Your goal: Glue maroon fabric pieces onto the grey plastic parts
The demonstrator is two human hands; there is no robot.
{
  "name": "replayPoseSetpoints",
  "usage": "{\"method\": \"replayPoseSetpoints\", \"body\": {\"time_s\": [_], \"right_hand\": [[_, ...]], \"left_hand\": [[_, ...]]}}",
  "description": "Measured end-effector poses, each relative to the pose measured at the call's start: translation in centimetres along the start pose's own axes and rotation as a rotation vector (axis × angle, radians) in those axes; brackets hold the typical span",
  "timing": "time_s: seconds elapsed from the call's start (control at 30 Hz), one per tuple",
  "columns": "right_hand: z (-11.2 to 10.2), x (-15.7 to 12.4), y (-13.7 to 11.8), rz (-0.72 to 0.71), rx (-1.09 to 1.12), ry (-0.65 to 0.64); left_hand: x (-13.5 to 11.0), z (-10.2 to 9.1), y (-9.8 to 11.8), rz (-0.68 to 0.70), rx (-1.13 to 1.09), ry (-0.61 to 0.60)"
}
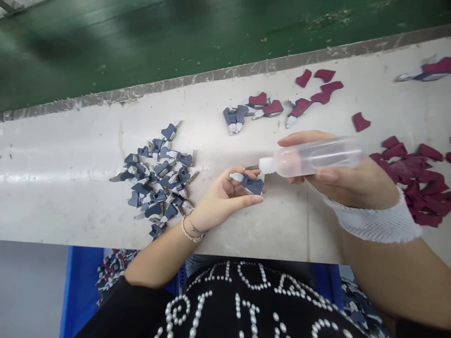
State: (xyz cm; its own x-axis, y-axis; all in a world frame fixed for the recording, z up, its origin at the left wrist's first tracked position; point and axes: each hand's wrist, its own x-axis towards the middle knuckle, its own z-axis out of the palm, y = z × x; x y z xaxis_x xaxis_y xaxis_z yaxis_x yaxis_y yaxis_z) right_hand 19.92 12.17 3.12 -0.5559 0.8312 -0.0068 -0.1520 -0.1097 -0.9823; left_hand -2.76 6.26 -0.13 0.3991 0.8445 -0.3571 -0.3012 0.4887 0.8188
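As the left hand (225, 192) pinches a blue-grey plastic piece (254, 186), the right hand (354, 184), wrapped round a translucent squeeze bottle (317, 157) at the piece's two o'clock, seems to be dispensing; next, steady nozzle (267, 165) aim looks needed.

On the table (88, 211), a pile of pieces (162, 168) lay left of the left hand (225, 195), and a heap of parts (428, 182) right of the right hand (347, 180). Between these, farther back, was a cluster of pieces (259, 99). A bin (72, 286) stood below the table, at left.
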Motion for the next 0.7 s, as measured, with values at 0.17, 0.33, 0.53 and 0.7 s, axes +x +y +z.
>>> {"method": "replayPoseSetpoints", "body": {"time_s": [0.17,0.33,0.53,0.7], "right_hand": [[1.0,0.2,0.0,-0.029,-0.06,-0.009],[2.4,0.0,-0.5,-0.124,-0.19,0.084],[3.7,-0.4,-0.2,-0.186,-0.198,0.193],[4.5,-1.1,-0.9,-0.193,-0.113,0.227]], "left_hand": [[-0.2,0.2,0.2,0.002,0.019,0.028],[-0.4,0.3,0.2,0.013,0.031,-0.012],[-0.5,0.9,0.2,-0.07,0.065,-0.06],[-1.2,2.6,1.2,-0.177,0.136,-0.265]]}}
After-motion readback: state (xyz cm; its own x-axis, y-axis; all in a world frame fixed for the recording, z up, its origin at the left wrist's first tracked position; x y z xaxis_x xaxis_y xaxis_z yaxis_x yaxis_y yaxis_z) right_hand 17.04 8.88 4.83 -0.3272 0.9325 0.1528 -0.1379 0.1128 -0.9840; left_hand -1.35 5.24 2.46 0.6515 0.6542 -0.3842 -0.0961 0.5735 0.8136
